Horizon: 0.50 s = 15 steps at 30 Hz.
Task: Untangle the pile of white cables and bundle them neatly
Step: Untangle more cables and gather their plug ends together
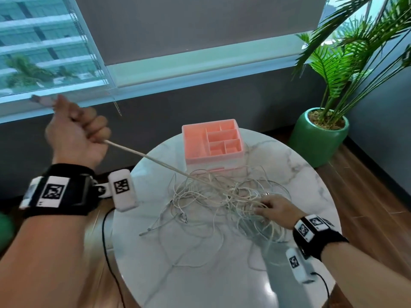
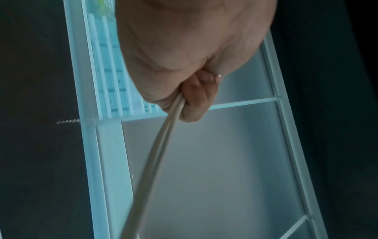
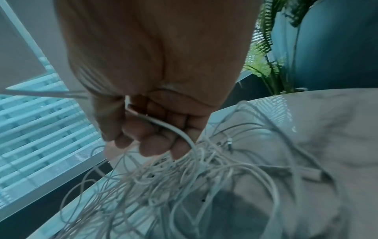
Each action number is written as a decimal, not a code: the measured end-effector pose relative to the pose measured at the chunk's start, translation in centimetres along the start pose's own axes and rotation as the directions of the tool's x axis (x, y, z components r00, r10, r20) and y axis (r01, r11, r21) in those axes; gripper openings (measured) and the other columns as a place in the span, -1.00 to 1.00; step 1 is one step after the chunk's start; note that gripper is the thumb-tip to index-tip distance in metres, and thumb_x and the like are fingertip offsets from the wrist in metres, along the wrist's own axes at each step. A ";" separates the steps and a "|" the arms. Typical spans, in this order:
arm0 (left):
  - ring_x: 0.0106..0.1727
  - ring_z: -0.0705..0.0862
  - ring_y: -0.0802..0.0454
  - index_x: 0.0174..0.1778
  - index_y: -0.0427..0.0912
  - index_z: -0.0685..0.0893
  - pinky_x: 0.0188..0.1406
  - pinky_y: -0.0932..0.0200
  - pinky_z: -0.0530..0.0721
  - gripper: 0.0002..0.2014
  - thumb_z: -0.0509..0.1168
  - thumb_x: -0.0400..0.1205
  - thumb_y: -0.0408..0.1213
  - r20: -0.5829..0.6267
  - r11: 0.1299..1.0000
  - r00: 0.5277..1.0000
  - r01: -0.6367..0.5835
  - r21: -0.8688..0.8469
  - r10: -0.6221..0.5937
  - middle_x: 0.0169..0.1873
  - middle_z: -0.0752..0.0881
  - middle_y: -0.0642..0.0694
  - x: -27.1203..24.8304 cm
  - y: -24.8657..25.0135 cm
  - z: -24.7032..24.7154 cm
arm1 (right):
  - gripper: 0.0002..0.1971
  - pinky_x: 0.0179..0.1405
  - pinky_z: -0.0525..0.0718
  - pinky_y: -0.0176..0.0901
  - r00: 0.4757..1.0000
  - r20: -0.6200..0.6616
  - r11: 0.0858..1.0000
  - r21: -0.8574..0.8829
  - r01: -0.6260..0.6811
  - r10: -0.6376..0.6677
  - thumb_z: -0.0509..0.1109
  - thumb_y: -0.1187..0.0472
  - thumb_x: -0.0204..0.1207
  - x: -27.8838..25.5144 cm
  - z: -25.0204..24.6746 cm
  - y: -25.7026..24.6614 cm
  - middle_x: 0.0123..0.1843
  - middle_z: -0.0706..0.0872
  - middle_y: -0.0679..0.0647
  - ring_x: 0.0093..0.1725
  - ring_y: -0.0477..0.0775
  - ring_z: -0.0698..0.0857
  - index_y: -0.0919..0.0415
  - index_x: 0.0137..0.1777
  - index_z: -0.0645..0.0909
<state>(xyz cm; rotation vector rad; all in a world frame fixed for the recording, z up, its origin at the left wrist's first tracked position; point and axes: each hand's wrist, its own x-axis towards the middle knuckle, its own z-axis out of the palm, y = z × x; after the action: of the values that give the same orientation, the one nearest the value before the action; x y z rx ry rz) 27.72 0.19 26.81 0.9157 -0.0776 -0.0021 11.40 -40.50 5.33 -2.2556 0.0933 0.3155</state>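
A tangle of thin white cables (image 1: 222, 201) lies spread over the middle of the round marble table (image 1: 307, 174). My left hand (image 1: 77, 132) is raised high at the left, fist closed round a doubled white cable (image 1: 151, 157) that runs taut down into the pile. In the left wrist view the two strands (image 2: 161, 142) leave my curled fingers (image 2: 194, 100). My right hand (image 1: 273, 207) sits on the right side of the pile, and its curled fingers (image 3: 157, 139) hold a cable (image 3: 174, 127) there, over the tangle (image 3: 184, 181).
A pink compartment organiser (image 1: 213, 141) stands at the far side of the table, just behind the cables. A potted palm in a green pot (image 1: 320, 138) stands on the floor at the right. A window with blinds (image 1: 44, 52) fills the back left.
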 end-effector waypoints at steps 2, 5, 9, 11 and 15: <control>-0.59 0.07 0.18 -0.49 -0.02 0.27 -0.74 0.33 0.12 -0.46 0.00 0.81 0.14 -0.055 1.000 0.998 -0.025 0.002 0.025 -0.56 0.12 0.11 0.3 0.1 -1.5 | -0.75 -0.25 0.59 -0.20 0.999 -0.028 0.999 -0.035 -0.028 0.027 0.50 0.13 0.58 -0.3 -1.2 0.9 -0.38 0.78 -0.05 -0.36 -0.14 0.70 0.08 -0.36 0.74; -0.58 0.05 0.16 -0.47 -0.02 0.26 -0.72 0.30 0.09 -0.46 -0.02 0.82 0.13 -0.146 0.998 0.988 -0.043 0.035 0.048 -0.54 0.11 0.10 0.3 -0.4 -2.7 | -0.69 -0.32 0.60 -0.18 0.983 -0.110 0.959 0.259 -0.116 0.148 0.41 0.15 0.66 -0.7 -3.4 -0.2 -0.47 0.73 0.11 -0.42 0.10 0.73 0.17 -0.34 0.70; -0.59 0.04 0.16 -0.43 -0.01 0.24 -0.73 0.28 0.03 -0.49 0.00 0.83 0.11 -0.172 0.988 0.985 0.032 0.149 -0.006 -0.55 0.12 0.08 -0.4 -3.7 -2.6 | -0.62 -0.67 0.42 -0.25 0.881 -0.367 0.617 0.778 0.114 0.300 0.31 0.06 0.71 -1.0 -9.5 -7.6 -0.52 0.32 0.03 -0.64 -0.01 0.30 0.11 -0.36 0.46; -0.62 0.07 0.18 -0.43 -0.01 0.25 -0.72 0.37 0.03 -0.51 0.04 0.84 0.07 -0.133 0.975 0.990 0.083 0.208 -0.056 -0.56 0.14 0.07 -1.2 -6.3 -1.8 | -0.63 -0.64 0.28 -0.29 0.875 -0.438 0.493 0.819 0.293 0.208 0.24 0.05 0.71 -1.6 -13.4 -12.2 -0.52 0.26 -0.01 -0.60 -0.04 0.21 0.08 -0.36 0.51; -0.63 0.11 0.18 -0.40 -0.01 0.25 -0.70 0.45 0.12 -0.53 0.08 0.86 -0.01 -0.029 0.934 0.983 0.182 0.309 -0.182 -0.56 0.18 0.05 -3.2 -11.7 0.0 | -0.71 -0.54 0.21 -0.23 0.742 -0.667 0.304 0.695 0.651 -0.066 0.11 0.24 0.66 -4.1 -19.0 -18.2 -0.46 0.29 -0.05 -0.51 -0.04 0.19 0.08 -0.25 0.58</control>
<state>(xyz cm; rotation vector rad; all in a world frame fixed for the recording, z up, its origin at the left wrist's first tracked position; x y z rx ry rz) 24.84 -6.82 17.34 1.2361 0.0081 -0.1666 14.31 -43.34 31.69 -1.0647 -0.0060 -0.5660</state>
